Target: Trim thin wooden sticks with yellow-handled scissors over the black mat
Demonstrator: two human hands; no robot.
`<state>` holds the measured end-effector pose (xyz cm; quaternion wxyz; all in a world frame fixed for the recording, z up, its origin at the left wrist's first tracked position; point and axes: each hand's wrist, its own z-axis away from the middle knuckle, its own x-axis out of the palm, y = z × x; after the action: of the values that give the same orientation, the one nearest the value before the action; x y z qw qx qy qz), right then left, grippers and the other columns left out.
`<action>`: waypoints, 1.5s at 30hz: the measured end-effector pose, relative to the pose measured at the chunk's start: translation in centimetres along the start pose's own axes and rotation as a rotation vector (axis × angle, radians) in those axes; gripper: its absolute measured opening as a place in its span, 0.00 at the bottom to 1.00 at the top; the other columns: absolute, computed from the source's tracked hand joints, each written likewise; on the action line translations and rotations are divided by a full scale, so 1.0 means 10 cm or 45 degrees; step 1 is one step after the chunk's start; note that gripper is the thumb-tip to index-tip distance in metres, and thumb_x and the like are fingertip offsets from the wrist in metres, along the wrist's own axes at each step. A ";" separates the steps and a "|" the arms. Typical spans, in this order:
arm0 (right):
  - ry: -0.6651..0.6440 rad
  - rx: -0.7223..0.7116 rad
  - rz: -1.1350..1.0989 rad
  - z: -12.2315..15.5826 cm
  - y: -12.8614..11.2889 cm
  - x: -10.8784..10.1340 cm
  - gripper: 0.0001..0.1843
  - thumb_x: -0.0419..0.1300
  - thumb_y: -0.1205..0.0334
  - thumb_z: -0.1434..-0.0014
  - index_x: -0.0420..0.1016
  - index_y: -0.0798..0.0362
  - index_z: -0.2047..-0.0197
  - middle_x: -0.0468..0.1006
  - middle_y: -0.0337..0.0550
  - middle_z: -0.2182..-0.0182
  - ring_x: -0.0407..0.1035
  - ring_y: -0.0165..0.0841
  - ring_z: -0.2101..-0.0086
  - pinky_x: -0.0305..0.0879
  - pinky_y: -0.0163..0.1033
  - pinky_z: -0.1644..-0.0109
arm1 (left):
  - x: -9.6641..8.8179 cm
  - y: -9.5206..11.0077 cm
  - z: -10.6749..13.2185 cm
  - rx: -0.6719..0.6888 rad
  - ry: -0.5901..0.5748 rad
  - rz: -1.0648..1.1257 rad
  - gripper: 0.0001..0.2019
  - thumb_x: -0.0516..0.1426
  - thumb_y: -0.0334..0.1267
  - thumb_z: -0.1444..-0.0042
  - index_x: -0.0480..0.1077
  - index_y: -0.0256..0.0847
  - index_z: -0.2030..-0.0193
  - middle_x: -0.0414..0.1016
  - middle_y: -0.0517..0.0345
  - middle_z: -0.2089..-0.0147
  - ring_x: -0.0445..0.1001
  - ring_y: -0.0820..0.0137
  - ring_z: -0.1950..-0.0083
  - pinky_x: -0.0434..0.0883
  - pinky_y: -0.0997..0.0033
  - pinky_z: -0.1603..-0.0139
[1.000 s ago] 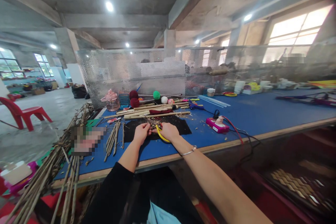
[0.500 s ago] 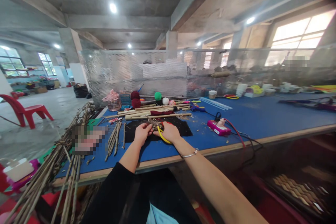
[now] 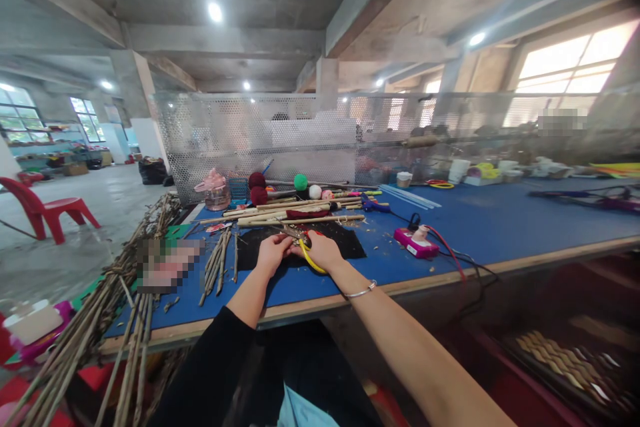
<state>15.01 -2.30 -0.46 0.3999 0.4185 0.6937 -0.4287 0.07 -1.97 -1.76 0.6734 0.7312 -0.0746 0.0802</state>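
In my right hand (image 3: pixel 324 252) is a pair of shears with a yellow handle (image 3: pixel 311 260), its grey blades (image 3: pixel 291 231) pointing left. My left hand (image 3: pixel 273 251) is closed, fingertips pinched together close to the blades. Whatever it holds is too small to make out. Both hands are over a black cloth (image 3: pixel 350 244) on the blue table (image 3: pixel 380 273), with small pale scraps around the fingertips. Just beyond the cloth lie several pale wooden sticks (image 3: pixel 260 220). Left of it is a small bunch of thin twigs (image 3: pixel 217 267).
A large pile of long twigs (image 3: pixel 120 280) hangs over the table's left edge. Yarn balls (image 3: pixel 301 182) and a pink-topped jar (image 3: pixel 216 191) stand at the back. To the right are a blue glue gun (image 3: pixel 374 204) and a magenta power strip (image 3: pixel 416 244) with cables.
The shears' blades have swung up and left and now show more plainly. My hands stay in nearly the same place, still close together.
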 end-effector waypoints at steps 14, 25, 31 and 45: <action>0.094 -0.062 0.052 0.00 -0.02 0.00 0.31 0.52 0.36 0.54 0.63 0.55 0.60 0.72 0.50 0.63 0.67 0.38 0.60 0.56 0.37 0.59 | 0.00 -0.03 -0.02 -0.015 -0.060 -0.058 0.13 0.58 0.40 0.56 0.71 0.33 0.67 0.74 0.53 0.72 0.68 0.76 0.76 0.64 0.79 0.77; -0.067 0.079 0.081 0.01 -0.06 -0.04 0.34 0.47 0.30 0.56 0.68 0.53 0.62 0.75 0.50 0.66 0.70 0.40 0.65 0.60 0.37 0.65 | -0.03 -0.11 -0.07 0.097 0.026 -0.125 0.11 0.57 0.41 0.55 0.70 0.34 0.72 0.72 0.56 0.76 0.65 0.78 0.80 0.65 0.78 0.78; -0.123 0.134 0.081 0.01 -0.08 -0.04 0.34 0.46 0.32 0.54 0.69 0.53 0.61 0.75 0.51 0.64 0.70 0.39 0.63 0.60 0.37 0.63 | -0.04 -0.08 -0.05 0.065 0.082 -0.159 0.11 0.56 0.41 0.55 0.71 0.34 0.69 0.71 0.56 0.76 0.67 0.76 0.78 0.66 0.77 0.78; -0.009 0.029 -0.003 0.01 -0.02 0.00 0.31 0.52 0.36 0.55 0.65 0.53 0.58 0.73 0.48 0.62 0.68 0.38 0.61 0.58 0.37 0.62 | -0.03 -0.03 -0.03 0.012 0.102 0.061 0.08 0.59 0.33 0.57 0.71 0.32 0.68 0.73 0.52 0.70 0.69 0.77 0.74 0.67 0.80 0.75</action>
<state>14.83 -2.46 -0.39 0.3969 0.4206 0.6879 -0.4387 -0.12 -1.68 -2.10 0.6701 0.7287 -0.0647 0.1257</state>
